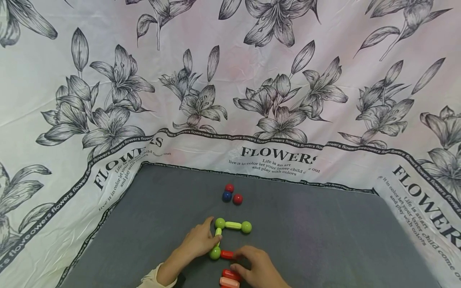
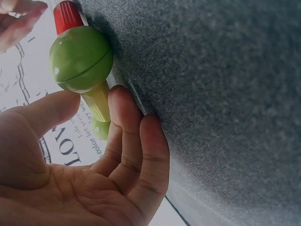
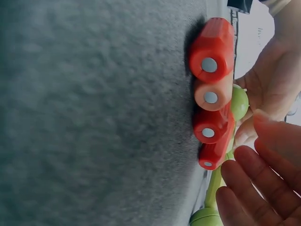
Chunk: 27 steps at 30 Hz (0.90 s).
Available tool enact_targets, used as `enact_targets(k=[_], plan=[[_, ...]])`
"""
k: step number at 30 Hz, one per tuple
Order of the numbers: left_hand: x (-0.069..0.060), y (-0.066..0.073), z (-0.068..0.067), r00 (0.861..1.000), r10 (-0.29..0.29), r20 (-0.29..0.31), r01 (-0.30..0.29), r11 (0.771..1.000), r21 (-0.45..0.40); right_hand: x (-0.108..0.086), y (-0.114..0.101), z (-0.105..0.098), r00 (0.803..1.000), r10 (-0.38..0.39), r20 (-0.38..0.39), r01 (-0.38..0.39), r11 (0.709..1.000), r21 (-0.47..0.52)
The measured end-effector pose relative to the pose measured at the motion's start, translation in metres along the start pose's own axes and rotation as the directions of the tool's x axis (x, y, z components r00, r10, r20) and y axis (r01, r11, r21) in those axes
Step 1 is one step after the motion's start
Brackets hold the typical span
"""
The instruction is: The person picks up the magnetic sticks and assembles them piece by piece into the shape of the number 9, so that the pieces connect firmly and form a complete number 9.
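Green balls (image 1: 246, 227), red rods (image 1: 227, 254)

Green plast. balls (image 1: 246, 227), near red plast. rod (image 1: 228, 274): glossy. Round silvery rod-end disc (image 3: 209, 65): metallic. Grey cloth tabletop (image 1: 324, 240): matt, rough.

Can't see all of nearer green stick (image 1: 218, 231) behind left hand (image 1: 196, 241); can't quite make out dark thing (image 1: 179, 280) near cuff (image 1: 154, 279).
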<state>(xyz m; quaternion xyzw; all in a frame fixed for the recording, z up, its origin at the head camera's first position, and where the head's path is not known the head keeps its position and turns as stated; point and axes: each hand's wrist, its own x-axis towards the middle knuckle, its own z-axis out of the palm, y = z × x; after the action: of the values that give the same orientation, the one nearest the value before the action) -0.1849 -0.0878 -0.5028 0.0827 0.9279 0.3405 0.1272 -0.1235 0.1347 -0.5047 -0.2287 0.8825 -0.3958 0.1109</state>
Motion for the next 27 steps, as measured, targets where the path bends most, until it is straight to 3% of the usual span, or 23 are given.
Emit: enact_targets(k=[9,27], plan=[[0.000,-0.001,0.000,1.000,0.008,-0.005,-0.008,1.000,0.012,-0.006,0.004,0.001,0.999,0.027,0.024,-0.029,0.998,0.062],[0.001,-0.001,0.000,1.000,-0.002,0.015,0.002,1.000,-0.025,-0.009,0.011,0.001,0.997,0.056,0.045,-0.060,0.994,0.086]])
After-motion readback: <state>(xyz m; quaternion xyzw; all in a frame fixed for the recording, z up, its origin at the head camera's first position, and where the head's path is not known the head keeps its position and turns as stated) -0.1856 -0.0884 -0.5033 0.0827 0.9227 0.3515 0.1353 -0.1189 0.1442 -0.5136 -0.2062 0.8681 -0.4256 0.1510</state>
